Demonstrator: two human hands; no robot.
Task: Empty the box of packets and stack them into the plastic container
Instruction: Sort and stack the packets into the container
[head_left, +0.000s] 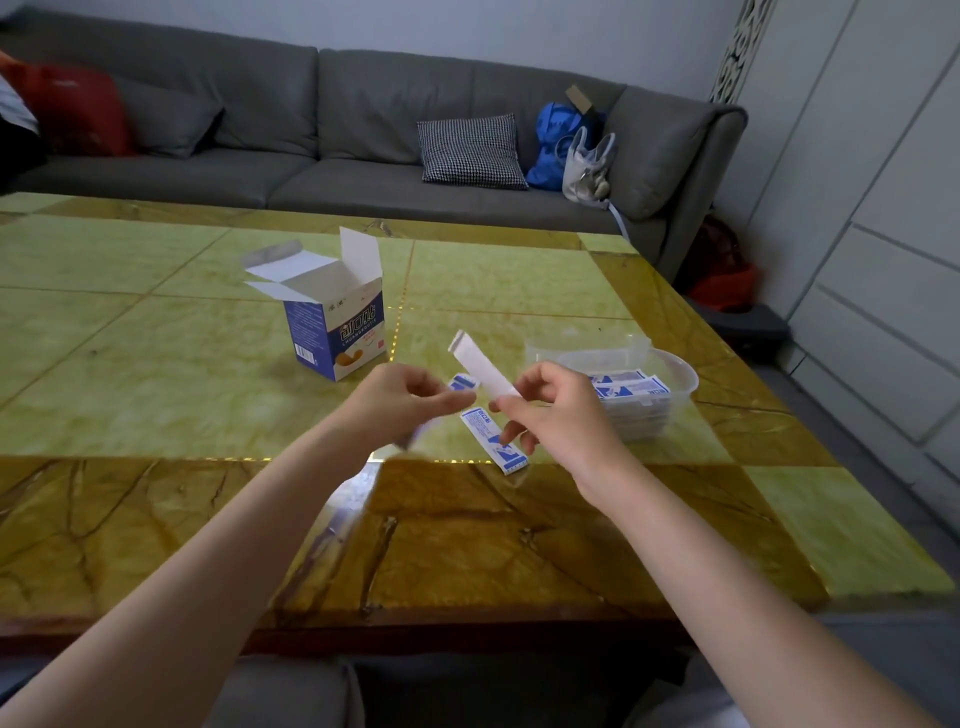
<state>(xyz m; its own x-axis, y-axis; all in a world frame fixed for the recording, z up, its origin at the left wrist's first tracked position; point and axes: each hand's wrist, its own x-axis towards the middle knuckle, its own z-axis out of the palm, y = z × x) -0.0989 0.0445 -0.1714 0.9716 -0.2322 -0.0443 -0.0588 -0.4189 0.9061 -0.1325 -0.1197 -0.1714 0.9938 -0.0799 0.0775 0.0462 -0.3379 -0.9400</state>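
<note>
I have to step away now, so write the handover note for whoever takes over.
Right hand pinches a white packet above the table. Left hand has its fingers curled; what it holds is blurred.
The box stands open; its contents are hidden.
The plastic container already holds stacked packets.
Left: the held packet, the loose packet on the table, another partly hidden behind the hands.

I could read big white Chinese letters, 创口贴, on the blue front of the open box (335, 325) left of the middle of the frame. Under them ran a small line of English letters, too blurry for me. The packets (494, 439) had blue print that was too tiny to read.
</note>
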